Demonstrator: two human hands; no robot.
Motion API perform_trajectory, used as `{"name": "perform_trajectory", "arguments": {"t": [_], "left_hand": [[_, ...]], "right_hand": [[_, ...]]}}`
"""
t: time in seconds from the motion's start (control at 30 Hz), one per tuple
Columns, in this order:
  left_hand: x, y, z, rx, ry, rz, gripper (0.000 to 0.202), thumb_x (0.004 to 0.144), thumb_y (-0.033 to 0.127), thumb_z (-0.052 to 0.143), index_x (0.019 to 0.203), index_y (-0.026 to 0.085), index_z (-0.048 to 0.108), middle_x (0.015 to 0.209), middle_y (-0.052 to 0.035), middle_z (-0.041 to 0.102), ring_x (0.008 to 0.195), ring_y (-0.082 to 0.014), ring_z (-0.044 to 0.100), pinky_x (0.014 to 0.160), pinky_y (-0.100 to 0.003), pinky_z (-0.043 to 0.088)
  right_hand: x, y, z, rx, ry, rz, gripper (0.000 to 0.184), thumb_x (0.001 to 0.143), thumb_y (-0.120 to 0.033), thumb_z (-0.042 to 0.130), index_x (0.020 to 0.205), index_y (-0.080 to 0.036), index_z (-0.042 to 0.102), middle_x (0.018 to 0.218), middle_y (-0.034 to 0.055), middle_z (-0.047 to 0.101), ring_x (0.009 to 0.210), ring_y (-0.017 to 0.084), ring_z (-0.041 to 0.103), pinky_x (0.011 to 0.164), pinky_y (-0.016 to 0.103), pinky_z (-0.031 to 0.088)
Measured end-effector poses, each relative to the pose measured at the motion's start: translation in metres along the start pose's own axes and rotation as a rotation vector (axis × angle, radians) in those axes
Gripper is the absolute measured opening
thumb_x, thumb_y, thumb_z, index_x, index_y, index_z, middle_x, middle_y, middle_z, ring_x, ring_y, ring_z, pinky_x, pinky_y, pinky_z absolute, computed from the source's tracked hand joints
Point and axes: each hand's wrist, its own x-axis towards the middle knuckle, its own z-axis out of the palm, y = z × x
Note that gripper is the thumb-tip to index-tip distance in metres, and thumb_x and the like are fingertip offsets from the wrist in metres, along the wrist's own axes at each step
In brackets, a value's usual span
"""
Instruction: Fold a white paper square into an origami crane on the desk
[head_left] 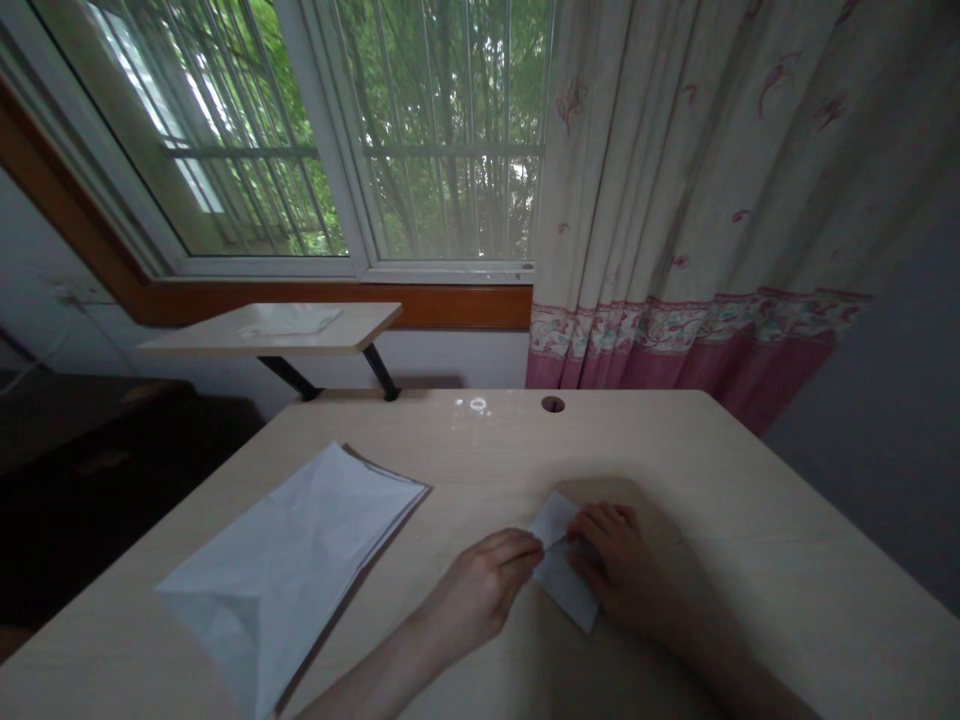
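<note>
Likely folding: your left hand [491, 578] pinches paper [564, 585]; right hand [622, 560] half-curled opposite, grip unclear. Next needs firm creasing.

Matt, creased paper sheets [289, 560] at eight o'clock and folded paper [561, 582] at five contrast with a smooth, glossy desk [465, 455].

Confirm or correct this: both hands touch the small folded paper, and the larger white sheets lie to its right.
The side is wrong: the head view shows the larger white sheets to the left of the small folded paper. The rest stands.
</note>
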Motion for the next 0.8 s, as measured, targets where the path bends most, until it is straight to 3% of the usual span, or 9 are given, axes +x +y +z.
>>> {"name": "perform_trajectory", "arguments": {"t": [0.17,0.33,0.67,0.8], "left_hand": [[0.002,-0.001,-0.009,0.113,-0.086,0.071,0.035,0.098,0.014,0.040,0.127,0.023,0.056,0.126,-0.0038,0.061,0.120,-0.0174,0.053,0.104,-0.030,0.041],[0.002,-0.008,-0.010,0.188,-0.079,0.095,0.029,0.099,0.021,0.041,0.119,0.023,0.061,0.120,-0.0034,0.065,0.115,-0.0172,0.056,0.103,-0.031,0.042],[0.001,-0.012,-0.010,0.199,-0.084,0.141,0.035,0.089,0.011,0.046,0.120,0.019,0.060,0.119,-0.0071,0.065,0.115,-0.0191,0.057,0.103,-0.033,0.043],[0.001,-0.019,-0.008,0.126,0.003,0.132,0.035,0.087,0.008,0.044,0.115,0.017,0.061,0.116,-0.0066,0.066,0.113,-0.0173,0.058,0.098,-0.030,0.047]], "right_hand": [[-0.002,-0.003,0.002,0.013,-0.015,-0.173,0.039,0.081,-0.005,0.044,0.111,-0.024,0.060,0.115,0.0068,0.062,0.107,0.021,0.053,0.096,0.040,0.035],[-0.003,-0.002,0.003,0.016,-0.088,-0.289,0.054,0.074,-0.002,0.043,0.121,-0.022,0.059,0.119,0.0065,0.063,0.111,0.021,0.054,0.098,0.039,0.040],[-0.006,-0.007,0.003,0.007,-0.076,-0.273,0.040,0.085,-0.009,0.048,0.121,-0.021,0.060,0.119,0.0063,0.063,0.110,0.021,0.054,0.099,0.038,0.040],[-0.009,-0.014,0.002,-0.031,-0.061,-0.232,0.034,0.089,-0.017,0.048,0.121,-0.023,0.059,0.120,0.0055,0.063,0.111,0.021,0.053,0.099,0.040,0.039]]}}
